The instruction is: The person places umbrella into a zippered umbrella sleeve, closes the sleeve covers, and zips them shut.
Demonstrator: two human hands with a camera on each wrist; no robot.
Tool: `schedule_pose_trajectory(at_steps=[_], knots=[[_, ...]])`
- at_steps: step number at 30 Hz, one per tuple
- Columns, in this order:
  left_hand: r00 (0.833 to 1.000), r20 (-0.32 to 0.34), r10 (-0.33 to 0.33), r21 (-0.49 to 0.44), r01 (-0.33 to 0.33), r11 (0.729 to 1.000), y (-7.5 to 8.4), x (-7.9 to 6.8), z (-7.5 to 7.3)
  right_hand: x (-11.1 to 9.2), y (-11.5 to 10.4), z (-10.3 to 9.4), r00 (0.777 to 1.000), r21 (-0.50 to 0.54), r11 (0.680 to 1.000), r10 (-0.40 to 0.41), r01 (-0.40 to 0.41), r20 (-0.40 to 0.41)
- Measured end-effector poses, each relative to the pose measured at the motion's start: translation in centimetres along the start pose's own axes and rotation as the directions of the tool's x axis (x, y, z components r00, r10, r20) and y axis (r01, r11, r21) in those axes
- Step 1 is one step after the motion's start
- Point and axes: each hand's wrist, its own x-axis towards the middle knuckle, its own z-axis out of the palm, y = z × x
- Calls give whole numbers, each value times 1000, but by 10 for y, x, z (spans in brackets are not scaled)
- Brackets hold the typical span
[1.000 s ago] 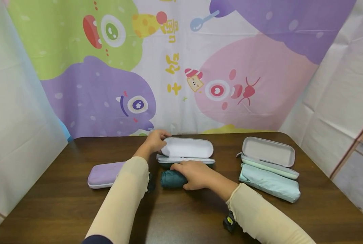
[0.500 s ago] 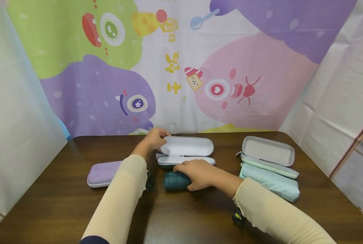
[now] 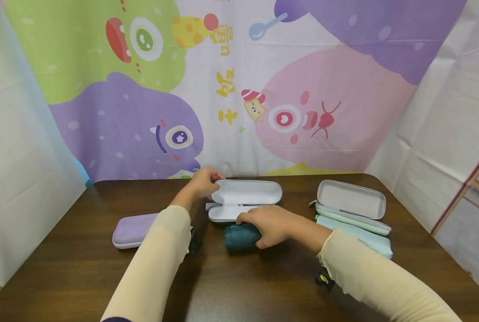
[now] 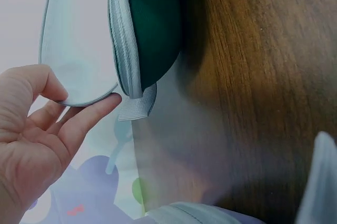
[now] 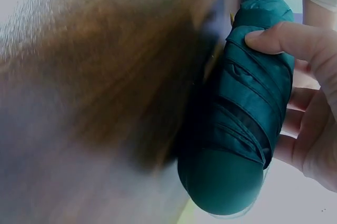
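Observation:
A compact folding umbrella point(image 5: 247, 92), dark green and rolled up, is in the grip of my right hand point(image 3: 273, 224), thumb on one side and fingers on the other. It lies just in front of an open zip case point(image 3: 227, 213) with a white lining and dark green shell. The thumb and fingers of my left hand point(image 4: 37, 134) pinch the left end of the case's raised lid point(image 3: 247, 191). In the left wrist view the green shell point(image 4: 155, 29) and a grey fabric tab point(image 4: 138, 109) show. My right hand covers part of the umbrella and the case's front edge in the head view.
A closed lilac case point(image 3: 132, 228) lies on the left of the brown wooden table point(image 3: 231, 286), partly behind my left sleeve. To the right stands an open mint case point(image 3: 352, 201), with a mint folded umbrella point(image 3: 360, 235) in front of it. A printed curtain point(image 3: 231, 147) hangs behind.
My right hand has shifted right with the green umbrella. The middle case's base has tipped so more of its white inside shows. The left hand keeps its hold on the lid.

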Motion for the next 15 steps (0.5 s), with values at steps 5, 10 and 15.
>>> schedule_pose_trajectory(at_steps=[5, 10, 15], knots=[[1000, -10, 29, -28, -30, 999, 2, -1, 0, -5, 4, -11, 1000, 10, 1000, 27, -27, 1], [996, -45, 80, -2, -80, 997, 2, -3, 3, -5, 9, -22, 999, 5, 1000, 26, -26, -24], [979, -101, 177, 85, -169, 982, 3, -4, 6, -1, 16, -29, 998, 0, 999, 41, -41, -45]])
